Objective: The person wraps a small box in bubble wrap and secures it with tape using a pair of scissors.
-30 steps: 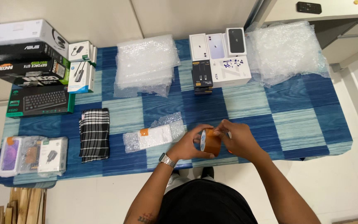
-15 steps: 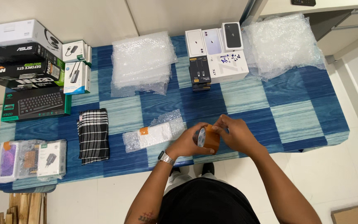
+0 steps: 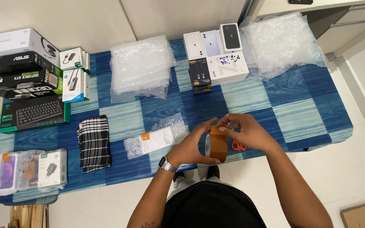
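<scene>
the left hand (image 3: 192, 147) covered the near side of the brown tape roll (image 3: 218, 143), and the right hand (image 3: 245, 131) hid its top edge. orange scissors (image 3: 238, 146) showed only as a sliver behind the right hand. the wrapped purple phone box (image 3: 6, 174) was blurred by bubble wrap.
</scene>
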